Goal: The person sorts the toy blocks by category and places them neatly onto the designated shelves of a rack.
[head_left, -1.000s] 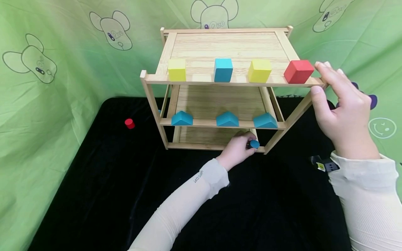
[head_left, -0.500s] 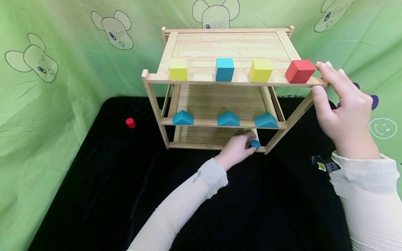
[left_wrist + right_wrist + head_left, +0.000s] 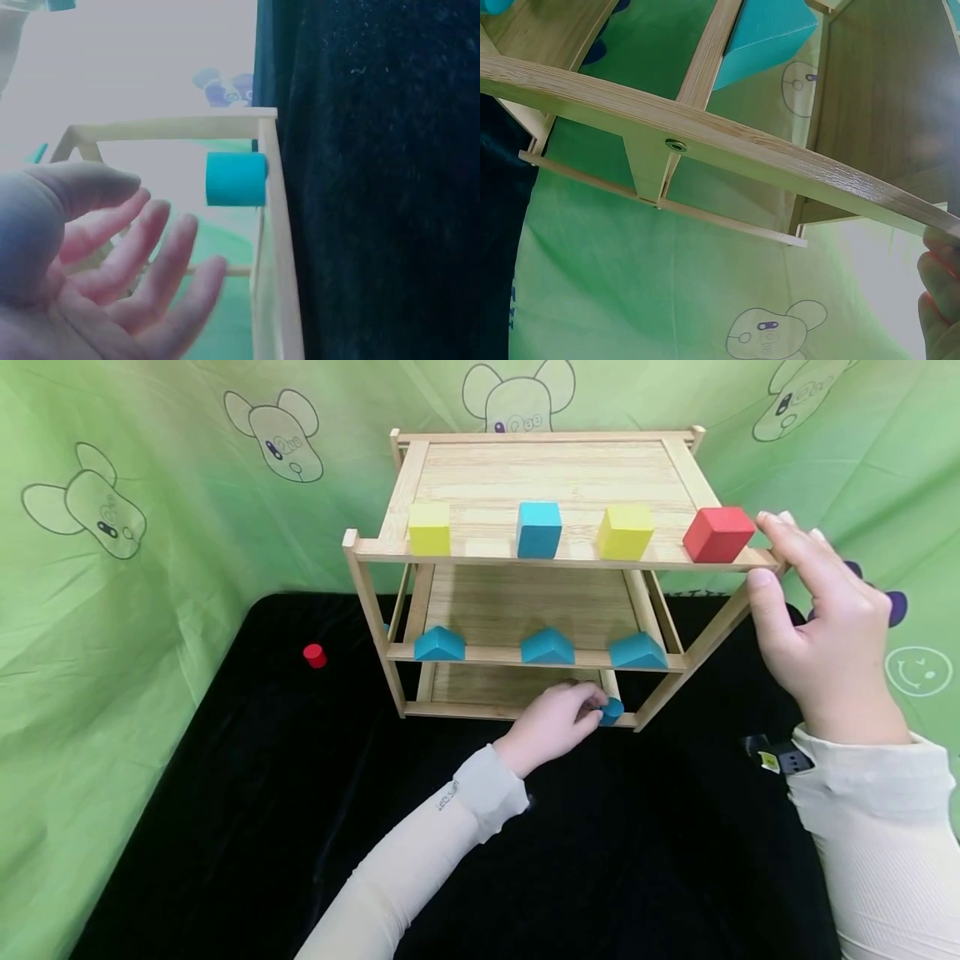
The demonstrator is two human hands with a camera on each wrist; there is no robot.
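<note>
A blue cylinder block point(image 3: 612, 713) stands on the front rail at the right end of the wooden rack's point(image 3: 480, 711) bottom shelf. Just left of it is my left hand point(image 3: 551, 722). In the left wrist view the fingers are spread and loosely bent, with a gap between them and the cylinder point(image 3: 235, 179). My right hand point(image 3: 832, 627) holds the rack's top front right corner, thumb in front and fingers at the far side, close to a red cube point(image 3: 718, 535). The right wrist view shows only some fingertips point(image 3: 941, 281) by the rail.
Along the top front rail sit a yellow block point(image 3: 429, 530), a blue block point(image 3: 538, 530) and another yellow block point(image 3: 626, 532). Blue triangular blocks point(image 3: 547, 647) line the middle rail. A red cylinder point(image 3: 315, 656) lies left of the rack on black cloth point(image 3: 225, 810).
My left hand has let go of the blue cylinder and drawn back slightly to the left. The cylinder stays on the bottom rail. My right hand keeps its place on the corner.
</note>
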